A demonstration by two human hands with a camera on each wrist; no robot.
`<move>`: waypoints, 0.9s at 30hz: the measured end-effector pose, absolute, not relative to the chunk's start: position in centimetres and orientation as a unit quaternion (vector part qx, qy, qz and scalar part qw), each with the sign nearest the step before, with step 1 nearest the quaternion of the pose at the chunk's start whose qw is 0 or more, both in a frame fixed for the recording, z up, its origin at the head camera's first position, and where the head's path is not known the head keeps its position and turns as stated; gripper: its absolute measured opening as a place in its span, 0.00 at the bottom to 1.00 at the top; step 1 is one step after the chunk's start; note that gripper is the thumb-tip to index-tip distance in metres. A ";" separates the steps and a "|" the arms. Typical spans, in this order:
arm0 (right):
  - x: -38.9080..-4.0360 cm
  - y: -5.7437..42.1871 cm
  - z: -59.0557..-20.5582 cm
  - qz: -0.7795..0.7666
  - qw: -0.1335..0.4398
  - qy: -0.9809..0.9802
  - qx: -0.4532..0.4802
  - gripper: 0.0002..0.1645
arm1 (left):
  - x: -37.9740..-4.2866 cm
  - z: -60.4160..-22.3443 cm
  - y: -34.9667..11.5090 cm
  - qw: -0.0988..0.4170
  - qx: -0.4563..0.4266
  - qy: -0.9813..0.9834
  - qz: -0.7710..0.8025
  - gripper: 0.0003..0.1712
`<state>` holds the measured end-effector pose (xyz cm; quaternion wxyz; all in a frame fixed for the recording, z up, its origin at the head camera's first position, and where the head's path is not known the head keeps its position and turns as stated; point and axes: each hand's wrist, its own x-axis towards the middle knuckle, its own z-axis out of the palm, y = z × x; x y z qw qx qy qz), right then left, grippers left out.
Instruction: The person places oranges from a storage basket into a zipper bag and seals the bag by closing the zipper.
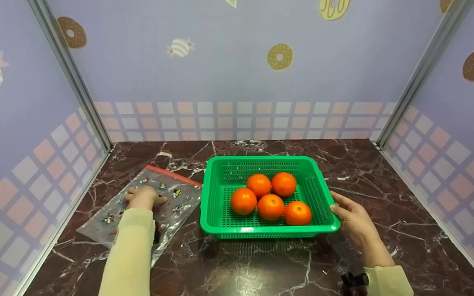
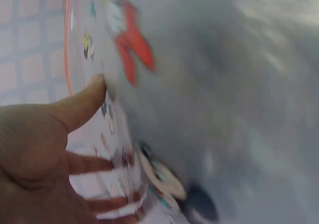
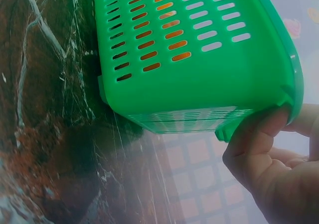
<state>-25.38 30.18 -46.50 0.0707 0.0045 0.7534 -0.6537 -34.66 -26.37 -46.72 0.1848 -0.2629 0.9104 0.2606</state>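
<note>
A green plastic basket (image 1: 270, 231) with slotted walls holds several oranges (image 1: 270, 207). My right hand (image 1: 354, 220) is at its right end, thumb and fingers pinching the rim; the right wrist view shows the grip of this hand (image 3: 279, 159) under the basket's lip (image 3: 294, 79). To the left, a clear zip bag (image 1: 97, 226) with a red seal strip and small printed figures lies flat on the table. My left hand (image 1: 142, 198) rests on the bag, fingers spread. In the left wrist view the fingertips of this hand (image 2: 45, 144) touch the bag's film (image 2: 239, 109).
The dark red marbled tabletop (image 1: 261, 267) reaches back to a lilac wall (image 1: 228, 74) patterned with doughnuts and tiles. Side panels (image 1: 15, 144) with metal corner posts close in the left and right. A dark wrist mount (image 1: 354, 281) sits by the right sleeve.
</note>
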 end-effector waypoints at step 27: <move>-25.3 30.3 -46.6 -0.657 0.072 0.750 -0.003 0.37 | -32.5 -45.3 -29.7 0.188 -0.036 0.968 0.161 0.42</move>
